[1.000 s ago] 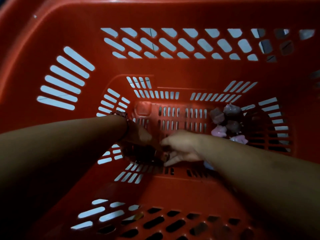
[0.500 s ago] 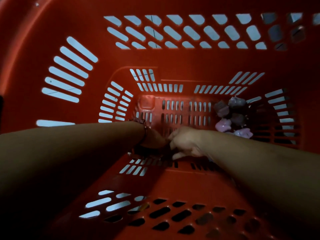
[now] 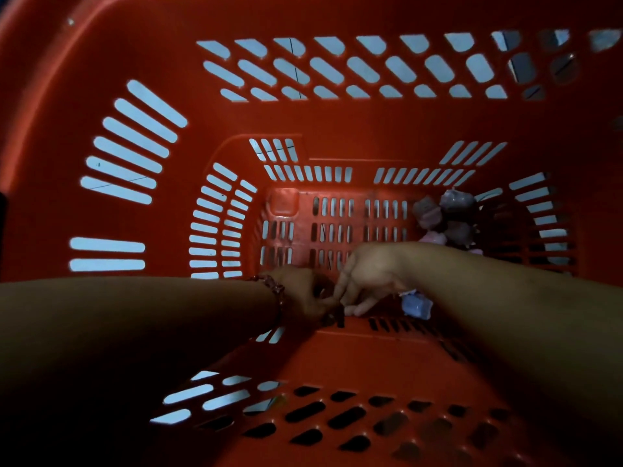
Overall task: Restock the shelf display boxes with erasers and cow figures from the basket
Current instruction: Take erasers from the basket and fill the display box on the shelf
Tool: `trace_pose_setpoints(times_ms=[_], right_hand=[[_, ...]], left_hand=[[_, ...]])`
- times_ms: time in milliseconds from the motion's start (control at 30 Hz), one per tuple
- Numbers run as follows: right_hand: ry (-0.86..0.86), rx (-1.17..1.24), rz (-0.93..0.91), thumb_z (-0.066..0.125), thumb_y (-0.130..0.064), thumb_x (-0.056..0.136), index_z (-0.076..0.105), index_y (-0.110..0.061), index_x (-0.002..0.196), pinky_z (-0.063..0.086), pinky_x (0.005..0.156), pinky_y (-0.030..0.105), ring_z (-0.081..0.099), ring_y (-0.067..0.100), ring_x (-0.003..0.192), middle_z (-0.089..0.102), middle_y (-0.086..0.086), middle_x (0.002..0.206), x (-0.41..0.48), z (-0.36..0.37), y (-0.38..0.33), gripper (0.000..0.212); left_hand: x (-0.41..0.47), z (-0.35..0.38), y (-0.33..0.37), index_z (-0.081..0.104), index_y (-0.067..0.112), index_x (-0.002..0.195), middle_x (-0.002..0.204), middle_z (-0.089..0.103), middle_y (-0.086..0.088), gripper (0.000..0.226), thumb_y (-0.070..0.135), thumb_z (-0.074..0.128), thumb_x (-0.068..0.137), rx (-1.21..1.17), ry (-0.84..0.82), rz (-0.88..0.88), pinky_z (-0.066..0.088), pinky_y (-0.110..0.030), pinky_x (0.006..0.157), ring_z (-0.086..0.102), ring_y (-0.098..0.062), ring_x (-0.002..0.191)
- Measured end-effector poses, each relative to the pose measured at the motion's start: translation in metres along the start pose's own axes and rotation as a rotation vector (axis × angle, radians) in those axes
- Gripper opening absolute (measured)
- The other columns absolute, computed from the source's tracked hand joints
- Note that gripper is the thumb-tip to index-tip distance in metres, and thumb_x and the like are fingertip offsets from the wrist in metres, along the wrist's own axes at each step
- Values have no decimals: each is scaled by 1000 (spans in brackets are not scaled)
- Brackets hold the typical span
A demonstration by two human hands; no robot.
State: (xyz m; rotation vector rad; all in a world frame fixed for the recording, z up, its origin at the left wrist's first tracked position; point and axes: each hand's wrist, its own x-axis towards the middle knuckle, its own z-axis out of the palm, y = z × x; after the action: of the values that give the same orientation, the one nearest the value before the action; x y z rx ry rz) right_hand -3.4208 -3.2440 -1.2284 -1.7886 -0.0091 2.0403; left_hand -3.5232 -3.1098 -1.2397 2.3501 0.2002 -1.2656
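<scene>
On the basket floor the left hand and right hand meet fingertip to fingertip over a small dark item (grasp not discernible); an eraser lies just beside the right wrist, cow figures beyond, right hand nearer.

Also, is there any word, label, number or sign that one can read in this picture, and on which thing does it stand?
None can be read.
The basket shows no print on its walls or floor.
The figures in the far right corner and the pale-blue item are too dim and blurred to show any label.
</scene>
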Motion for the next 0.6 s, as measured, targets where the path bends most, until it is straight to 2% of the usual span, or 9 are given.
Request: trace_pose_setpoints(times_ms=[67,133,267,400,467,600], right_hand=[[68,-68,-10,58,7,94,65,8,115,60,62,27,65,19,62,66,13,78,2,-6,-3,22],[142,-61,-28,55,5,96,63,5,109,58,74,36,62,22,63,65,15,76,4,-7,-8,15],[222,-53,-71,50,0,99,61,8,117,58,78,42,61,26,60,68,22,85,11,-11,-10,22],[228,-74,-71,49,-4,102,59,8,122,59,87,48,61,25,60,70,25,98,10,-12,-11,26],[223,-85,-71,48,-5,102,60,8,122,59,90,48,62,25,62,72,26,103,10,-13,-11,26],[232,-89,-59,48,-9,103,59,6,124,59,83,44,63,26,63,71,26,104,14,-13,-11,28]], left_hand=[[-6,1,6,63,41,108,95,72,12,63,89,40,75,26,18,31,58,-32,83,69,-13,90],[-5,5,6,64,38,107,97,71,10,61,88,43,78,88,21,22,55,-30,82,68,-17,93],[-2,6,8,66,36,112,106,72,4,55,80,45,86,169,43,31,53,-31,82,67,-22,100],[2,4,7,69,36,108,99,74,6,60,82,41,81,156,-8,36,57,-35,85,69,-20,95],[2,-1,9,70,34,106,94,73,10,53,77,47,85,105,-19,64,57,-33,86,68,-15,90],[2,-11,11,71,31,109,88,73,14,36,60,62,90,14,-36,178,56,-28,84,68,-8,84]])
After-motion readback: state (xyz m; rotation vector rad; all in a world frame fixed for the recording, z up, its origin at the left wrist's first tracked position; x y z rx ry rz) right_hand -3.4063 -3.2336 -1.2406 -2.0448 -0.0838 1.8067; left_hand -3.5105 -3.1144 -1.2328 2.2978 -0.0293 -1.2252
